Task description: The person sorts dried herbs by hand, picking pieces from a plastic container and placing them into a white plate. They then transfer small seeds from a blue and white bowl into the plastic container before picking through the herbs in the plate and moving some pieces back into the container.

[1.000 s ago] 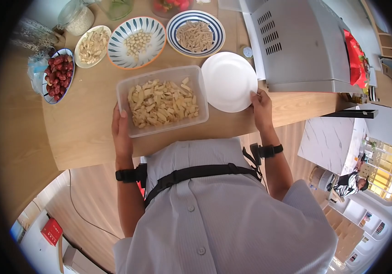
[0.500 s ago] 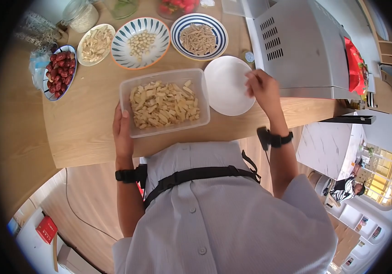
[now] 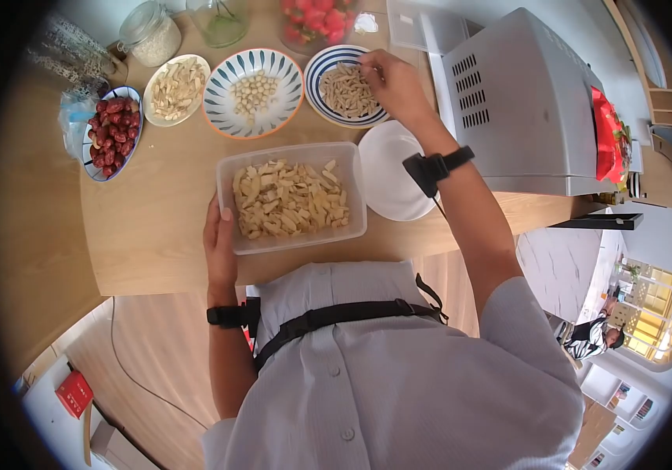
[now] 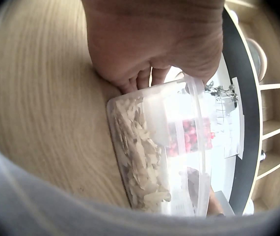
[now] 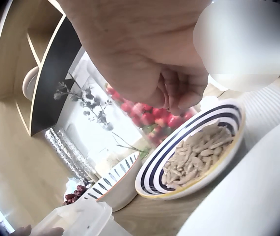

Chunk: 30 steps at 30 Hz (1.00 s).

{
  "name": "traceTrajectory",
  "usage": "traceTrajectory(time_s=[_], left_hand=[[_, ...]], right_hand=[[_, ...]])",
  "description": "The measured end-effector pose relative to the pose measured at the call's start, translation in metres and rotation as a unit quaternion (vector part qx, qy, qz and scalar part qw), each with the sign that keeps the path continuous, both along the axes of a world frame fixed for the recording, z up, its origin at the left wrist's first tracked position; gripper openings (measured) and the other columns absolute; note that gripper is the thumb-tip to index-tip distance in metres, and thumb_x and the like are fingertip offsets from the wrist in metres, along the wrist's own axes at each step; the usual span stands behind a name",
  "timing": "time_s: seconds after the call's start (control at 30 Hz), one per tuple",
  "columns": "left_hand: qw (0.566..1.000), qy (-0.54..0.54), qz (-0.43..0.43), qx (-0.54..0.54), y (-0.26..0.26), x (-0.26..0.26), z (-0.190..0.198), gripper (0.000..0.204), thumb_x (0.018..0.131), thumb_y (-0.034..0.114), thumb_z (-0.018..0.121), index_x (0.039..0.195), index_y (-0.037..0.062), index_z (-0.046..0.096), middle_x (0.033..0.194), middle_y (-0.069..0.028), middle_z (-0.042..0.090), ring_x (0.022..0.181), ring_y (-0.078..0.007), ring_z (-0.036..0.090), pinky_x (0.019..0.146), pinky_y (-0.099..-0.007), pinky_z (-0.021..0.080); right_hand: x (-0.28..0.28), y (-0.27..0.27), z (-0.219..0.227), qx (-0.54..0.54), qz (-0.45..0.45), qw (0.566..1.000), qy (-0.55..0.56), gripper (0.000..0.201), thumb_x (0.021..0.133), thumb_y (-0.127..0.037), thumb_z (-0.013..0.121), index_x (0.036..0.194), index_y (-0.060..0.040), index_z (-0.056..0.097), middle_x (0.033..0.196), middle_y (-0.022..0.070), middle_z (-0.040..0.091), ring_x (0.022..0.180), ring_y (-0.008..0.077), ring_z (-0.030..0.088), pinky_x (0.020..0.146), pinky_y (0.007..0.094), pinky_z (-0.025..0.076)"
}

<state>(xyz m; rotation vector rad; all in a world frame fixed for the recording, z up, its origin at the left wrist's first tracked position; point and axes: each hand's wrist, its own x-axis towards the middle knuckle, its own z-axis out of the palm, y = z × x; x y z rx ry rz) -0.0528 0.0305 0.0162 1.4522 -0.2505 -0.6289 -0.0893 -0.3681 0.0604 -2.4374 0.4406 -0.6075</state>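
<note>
In the head view my left hand (image 3: 221,243) grips the left side of a clear plastic container (image 3: 297,246), its thumb at the rim. Pale yellowish slices (image 3: 289,200) cover the container's floor. My right hand (image 3: 395,84) is over the right edge of a blue-and-white striped plate (image 3: 313,88) with a heap of thin beige pieces (image 3: 345,91). In the right wrist view its loosely bent fingers (image 5: 191,98) hang above that plate, and nothing shows between them. A white plate (image 3: 391,180), partly covered by the right forearm, sits beside the container.
Left of the striped plate are a leaf-patterned plate (image 3: 222,110) of round pale seeds, a small plate (image 3: 154,111) of pale slices and a dish of red dates (image 3: 114,133). Behind stand a grain jar (image 3: 152,35) and red strawberries (image 3: 316,19). A grey appliance (image 3: 524,110) stands right.
My right hand has left the white plate's edge and moved up and left to the striped plate. The left hand has kept its hold on the container.
</note>
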Motion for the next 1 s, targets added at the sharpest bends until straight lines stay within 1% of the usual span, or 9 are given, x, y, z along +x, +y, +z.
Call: traceTrajectory(time_s=[0.07, 0.2, 0.23, 0.47, 0.5, 0.6, 0.7, 0.83, 1.0], left_hand=[[1.0, 0.0, 0.001, -0.005, 0.001, 0.0, -0.002, 0.06, 0.109, 0.032, 0.053, 0.155, -0.0043, 0.043, 0.156, -0.0141, 0.05, 0.146, -0.0229, 0.043, 0.122, -0.0359, 0.029], [1.0, 0.0, -0.002, 0.0, -0.002, -0.001, 0.005, 0.057, 0.11, 0.034, 0.049, 0.154, -0.0018, 0.046, 0.155, -0.0109, 0.05, 0.144, -0.022, 0.042, 0.122, -0.0359, 0.028], [1.0, 0.006, -0.002, 0.0, -0.002, -0.001, 0.005, 0.057, 0.11, 0.034, 0.049, 0.154, -0.0019, 0.046, 0.155, -0.0108, 0.05, 0.145, -0.0219, 0.042, 0.122, -0.0359, 0.028], [1.0, 0.02, 0.003, -0.009, -0.003, 0.0, 0.007, 0.058, 0.109, 0.034, 0.051, 0.154, -0.0025, 0.045, 0.156, -0.0108, 0.05, 0.146, -0.0222, 0.041, 0.123, -0.0359, 0.027], [1.0, 0.022, 0.002, -0.011, -0.003, 0.0, 0.007, 0.058, 0.109, 0.034, 0.051, 0.154, -0.0024, 0.045, 0.156, -0.0109, 0.05, 0.146, -0.0223, 0.041, 0.123, -0.0359, 0.027], [1.0, 0.022, -0.001, -0.016, -0.003, 0.0, 0.007, 0.059, 0.109, 0.033, 0.053, 0.155, -0.0024, 0.044, 0.155, -0.0112, 0.05, 0.145, -0.0219, 0.042, 0.122, -0.0359, 0.028], [1.0, 0.003, 0.003, -0.004, 0.0, 0.001, 0.006, 0.06, 0.108, 0.031, 0.055, 0.156, -0.0028, 0.042, 0.154, -0.0117, 0.051, 0.142, -0.0211, 0.045, 0.12, -0.0357, 0.031], [1.0, -0.005, -0.006, 0.005, 0.0, 0.0, 0.007, 0.06, 0.109, 0.034, 0.053, 0.155, -0.0026, 0.043, 0.154, -0.0126, 0.051, 0.142, -0.0222, 0.044, 0.12, -0.0359, 0.031], [1.0, -0.012, -0.008, 0.012, 0.0, -0.002, 0.001, 0.062, 0.112, 0.042, 0.042, 0.155, -0.0029, 0.043, 0.153, -0.0128, 0.051, 0.143, -0.023, 0.043, 0.122, -0.0374, 0.03]], right_hand=[[0.026, 0.0, -0.008, -0.011, 0.035, 0.999, 0.009, 0.02, 0.097, -0.012, 0.068, 0.115, -0.0033, 0.071, 0.099, 0.0155, 0.076, 0.08, 0.0283, 0.071, 0.077, 0.0373, 0.057], [0.077, 0.016, -0.021, -0.05, 0.098, 0.993, 0.032, 0.021, 0.097, -0.016, 0.066, 0.113, -0.002, 0.07, 0.099, 0.0198, 0.075, 0.089, 0.0376, 0.072, 0.082, 0.0441, 0.057], [0.087, 0.02, -0.022, -0.026, 0.112, 0.992, 0.045, 0.023, 0.095, -0.019, 0.066, 0.106, 0.0004, 0.071, 0.096, 0.0246, 0.073, 0.095, 0.0428, 0.07, 0.087, 0.051, 0.056], [0.135, 0.028, -0.03, -0.067, 0.151, 0.973, 0.158, 0.03, 0.095, -0.028, 0.069, 0.105, -0.0004, 0.072, 0.096, 0.0241, 0.073, 0.096, 0.0431, 0.071, 0.089, 0.0503, 0.056], [0.137, 0.026, -0.029, -0.042, 0.141, 0.965, 0.216, 0.029, 0.095, -0.027, 0.069, 0.106, -0.0002, 0.072, 0.099, 0.0238, 0.073, 0.1, 0.0417, 0.071, 0.09, 0.0499, 0.056], [0.139, 0.021, -0.029, 0.031, 0.17, 0.959, 0.222, 0.028, 0.094, -0.021, 0.069, 0.109, 0.002, 0.07, 0.087, 0.0216, 0.073, 0.082, 0.0356, 0.073, 0.077, 0.0452, 0.056], [0.131, 0.018, -0.037, -0.071, 0.153, 0.982, 0.08, 0.023, 0.095, -0.018, 0.066, 0.108, 0.0014, 0.071, 0.091, 0.0228, 0.074, 0.089, 0.0382, 0.075, 0.084, 0.0474, 0.059], [0.094, 0.029, 0.034, 0.13, 0.083, 0.981, 0.116, 0.019, 0.097, -0.011, 0.063, 0.109, 0.0032, 0.067, 0.078, 0.0209, 0.071, 0.068, 0.03, 0.074, 0.066, 0.042, 0.058], [0.042, 0.043, 0.096, 0.041, 0.132, 0.987, 0.078, 0.022, 0.097, -0.013, 0.065, 0.113, 0.0018, 0.064, 0.08, 0.0206, 0.069, 0.068, 0.0337, 0.07, 0.066, 0.0449, 0.054]])
